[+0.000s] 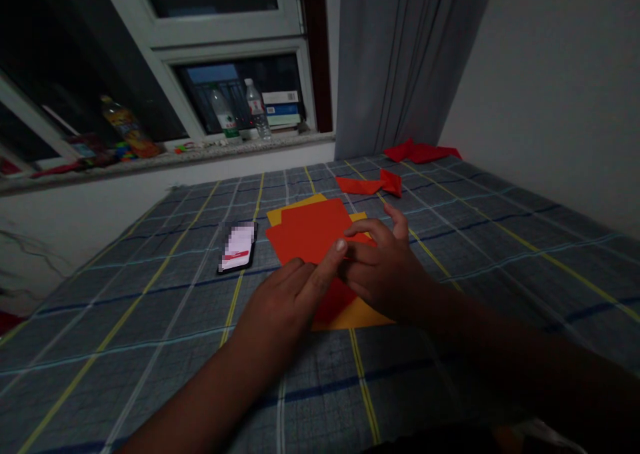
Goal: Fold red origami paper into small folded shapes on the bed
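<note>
My left hand (283,304) is closed, with one digit stretched toward my right hand and the other fingers curled under. My right hand (383,264) meets it, its fingers bent inward and one finger lifted. Between and beneath both hands is a sheet of red paper (336,302), darker in their shadow; its held edge is mostly hidden by the fingers. Under the hands lie an orange-red sheet (313,224) and yellow sheets (367,315) in a loose stack, their corners turned different ways.
A phone (239,249) with a lit screen lies left of the stack. Beyond the paper are a folded orange-red paper piece (367,185) and a red one (420,152) on the plaid cloth (165,314). Bottles (257,111) and books (283,111) stand on the windowsill.
</note>
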Available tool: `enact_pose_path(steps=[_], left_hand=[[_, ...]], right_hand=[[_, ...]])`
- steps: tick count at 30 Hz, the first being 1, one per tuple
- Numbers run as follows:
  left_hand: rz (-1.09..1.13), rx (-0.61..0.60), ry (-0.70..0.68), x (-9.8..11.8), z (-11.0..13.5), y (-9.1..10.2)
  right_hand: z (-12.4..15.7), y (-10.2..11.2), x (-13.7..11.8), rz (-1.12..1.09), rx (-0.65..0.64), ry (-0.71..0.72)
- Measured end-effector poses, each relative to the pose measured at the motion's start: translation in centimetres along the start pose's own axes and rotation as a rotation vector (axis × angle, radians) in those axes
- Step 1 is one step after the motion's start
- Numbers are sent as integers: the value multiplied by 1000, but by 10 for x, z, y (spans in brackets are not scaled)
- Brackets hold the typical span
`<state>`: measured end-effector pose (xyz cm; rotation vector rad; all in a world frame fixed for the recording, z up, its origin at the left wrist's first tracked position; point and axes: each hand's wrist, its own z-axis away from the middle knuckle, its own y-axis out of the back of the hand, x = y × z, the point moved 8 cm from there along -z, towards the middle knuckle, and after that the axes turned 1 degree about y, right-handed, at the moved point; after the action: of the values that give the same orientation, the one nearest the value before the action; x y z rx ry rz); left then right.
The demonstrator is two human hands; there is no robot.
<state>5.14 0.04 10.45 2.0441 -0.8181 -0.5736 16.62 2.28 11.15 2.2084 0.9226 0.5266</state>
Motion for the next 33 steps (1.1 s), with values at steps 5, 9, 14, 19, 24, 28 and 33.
enact_pose_path(steps=[5,9,14,19,24,28,33], left_hand=[[1,-30,49,-22,4,-11],[-30,-52,68,-38,5,-19],[-84,-66,75,-49,6,-28],[-96,-78,30,-45,4,-31],[-100,-89,-5,-35,2,-31],[-95,-105,-26,-30,2,-33],[-84,-71,13,-41,5,-35]], right_hand=[[0,-1,26,-37,16,-20],[3,-5,49,-70,-7,-29],[6,-13,73,-97,11,-78],[7,-17,71,-41,15,-67],[7,-22,45,-60,-5,-2],[7,-29,37,-98,-46,1],[7,-28,59,-197,20,-98]])
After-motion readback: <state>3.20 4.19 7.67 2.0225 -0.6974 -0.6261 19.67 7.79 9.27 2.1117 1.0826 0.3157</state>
